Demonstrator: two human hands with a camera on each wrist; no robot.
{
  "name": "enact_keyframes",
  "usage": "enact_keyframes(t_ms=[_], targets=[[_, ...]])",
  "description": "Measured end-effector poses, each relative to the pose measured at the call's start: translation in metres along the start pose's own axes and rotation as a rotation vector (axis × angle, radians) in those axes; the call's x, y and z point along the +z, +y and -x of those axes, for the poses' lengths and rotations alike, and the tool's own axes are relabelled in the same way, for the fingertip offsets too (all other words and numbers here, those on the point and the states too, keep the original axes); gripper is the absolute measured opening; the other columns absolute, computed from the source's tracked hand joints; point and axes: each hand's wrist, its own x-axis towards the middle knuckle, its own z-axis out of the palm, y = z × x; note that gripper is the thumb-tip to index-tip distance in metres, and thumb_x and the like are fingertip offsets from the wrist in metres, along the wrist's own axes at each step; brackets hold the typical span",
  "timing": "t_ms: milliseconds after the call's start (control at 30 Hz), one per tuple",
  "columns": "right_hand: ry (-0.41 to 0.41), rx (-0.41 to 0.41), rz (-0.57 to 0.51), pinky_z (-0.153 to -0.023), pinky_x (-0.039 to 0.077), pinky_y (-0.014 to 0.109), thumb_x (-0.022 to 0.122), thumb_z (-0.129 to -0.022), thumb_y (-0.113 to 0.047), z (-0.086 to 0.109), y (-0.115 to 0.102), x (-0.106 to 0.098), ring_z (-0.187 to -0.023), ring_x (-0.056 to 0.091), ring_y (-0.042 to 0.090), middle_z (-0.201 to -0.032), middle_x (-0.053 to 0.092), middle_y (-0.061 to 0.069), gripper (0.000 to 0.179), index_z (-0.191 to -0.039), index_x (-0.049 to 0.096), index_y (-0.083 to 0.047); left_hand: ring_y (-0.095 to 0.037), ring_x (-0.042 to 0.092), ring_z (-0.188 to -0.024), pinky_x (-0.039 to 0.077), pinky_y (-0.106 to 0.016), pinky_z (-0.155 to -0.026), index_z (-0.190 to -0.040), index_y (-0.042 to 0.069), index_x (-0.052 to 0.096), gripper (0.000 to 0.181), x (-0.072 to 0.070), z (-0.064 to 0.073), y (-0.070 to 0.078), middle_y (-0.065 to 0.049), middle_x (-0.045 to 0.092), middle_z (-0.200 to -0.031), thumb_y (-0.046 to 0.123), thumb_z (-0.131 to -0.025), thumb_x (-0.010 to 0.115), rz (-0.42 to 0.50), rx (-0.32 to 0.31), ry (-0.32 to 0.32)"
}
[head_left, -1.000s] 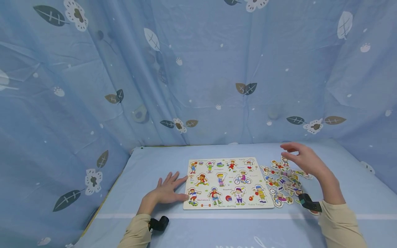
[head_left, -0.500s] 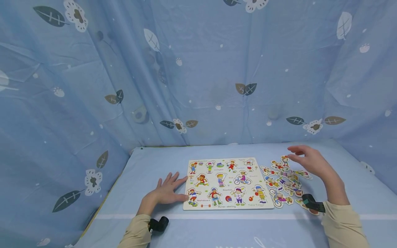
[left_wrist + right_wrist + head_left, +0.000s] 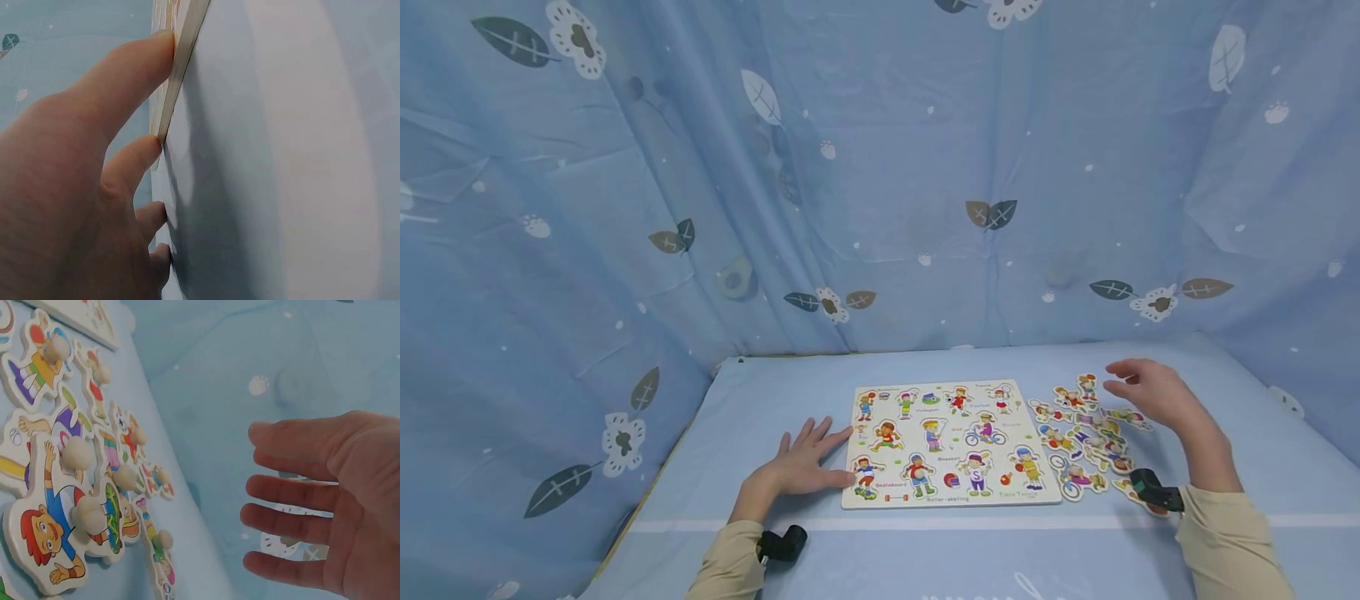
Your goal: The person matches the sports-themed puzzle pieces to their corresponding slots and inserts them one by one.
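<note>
A flat wooden puzzle board [image 3: 951, 442] printed with children playing sports lies on the table. My left hand [image 3: 805, 462] rests at its left edge with fingers spread; in the left wrist view the thumb and a fingertip touch the board's side [image 3: 178, 69]. Right of the board lies a loose heap of puzzle pieces [image 3: 1075, 477], cut as sporty figures. Round wooden knobs [image 3: 90, 514] stand up from them in the right wrist view. My right hand [image 3: 1153, 392] hovers beyond the heap's right side, fingers extended and apart, holding nothing.
A pale blue cloth with a white stripe [image 3: 737, 524] covers the table. Behind it hangs a blue curtain [image 3: 887, 167] with leaf and flower prints. A black wrist camera [image 3: 784, 543] sits on the left wrist, another [image 3: 1153, 490] on the right.
My right hand has moved away to the right from the far end of the heap, uncovering the basketball-player piece there. My left hand stays at the board's edge.
</note>
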Motion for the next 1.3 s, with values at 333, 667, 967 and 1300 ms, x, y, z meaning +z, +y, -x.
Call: enact_keyframes(t_ms=[333,667,967,1300], targets=[[-0.057,0.057,-0.006,-0.082,0.054,0.053,0.061,-0.097,-0.022,-0.004,0.017,0.004,-0.108,0.053,0.050,-0.125,0.050,0.039,0.050,-0.130,0.050,0.014,-0.042,0.005,-0.151,0.002,-0.068,-0.116,-0.154,0.026,0.037,0.085,-0.003,0.002,0.003,-0.015,0.019,-0.164,0.063,-0.083,0.065,0.000,0.006,0.008],[-0.114,0.110,-0.023,-0.085,0.051,0.056,0.060,-0.098,-0.025,-0.007,0.032,0.011,-0.109,0.052,0.050,-0.127,0.049,0.040,0.053,-0.131,0.049,0.015,-0.041,0.004,-0.152,0.001,-0.068,-0.116,-0.154,0.027,0.036,0.087,-0.001,-0.002,0.001,-0.013,0.018,-0.165,0.066,-0.082,0.065,-0.013,-0.015,0.001],[-0.139,0.155,-0.047,-0.090,0.049,0.058,0.057,-0.098,-0.028,-0.007,0.039,0.013,-0.113,0.052,0.050,-0.132,0.046,0.040,0.057,-0.134,0.047,0.015,-0.042,0.004,-0.151,0.001,-0.069,-0.115,-0.154,0.027,0.037,0.087,-0.001,0.000,0.000,-0.014,0.018,-0.165,0.066,-0.082,0.065,0.000,-0.015,-0.002],[-0.169,0.181,-0.032,-0.090,0.047,0.060,0.062,-0.095,-0.025,-0.009,0.041,0.013,-0.109,0.052,0.050,-0.121,0.055,0.037,0.050,-0.124,0.056,0.015,-0.041,0.003,-0.152,0.000,-0.069,-0.115,-0.154,0.029,0.036,0.087,0.003,-0.003,-0.003,-0.012,0.017,-0.165,0.067,-0.081,0.065,0.006,-0.008,0.001]])
